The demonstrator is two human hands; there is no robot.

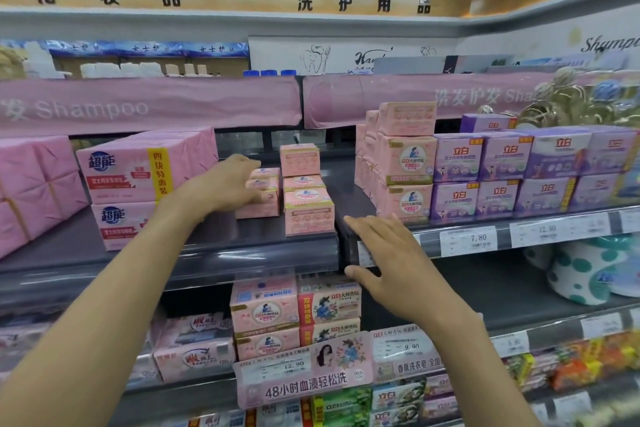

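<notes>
Just left of the reaching left hand (pixel 227 184), the big pink four-pack soap bundles (pixel 121 177) sit squared up and look finished. The hand itself is at the left flank of a short stack of small pink soap boxes (pixel 266 206), fingertips bent against its side. Whether they pinch a box or only nudge the pile cannot be told, since the hand hides the contact.

These boxes lie flat, their long axis running roughly along the shelf front and their printed narrow faces turned out toward the aisle, a little askew. Touching the stack on the side away from the hand is a taller stack of the same soap boxes (pixel 308 215). Its bottom and top boxes stand on edge with the broad face forward, so the two piles do not match.

Beyond them the dark shelf (pixel 173 239) shows bare. The right hand (pixel 391 253) hovers over its front lip, fingers spread and straight, holding nothing.

Past that hand, the column of pink boxes (pixel 407 163) and the purple soap boxes (pixel 502 158) stand in neat rows.

The facing-up of this middle section seems only begun: both stacks need evening out and the gap wants filling.
</notes>
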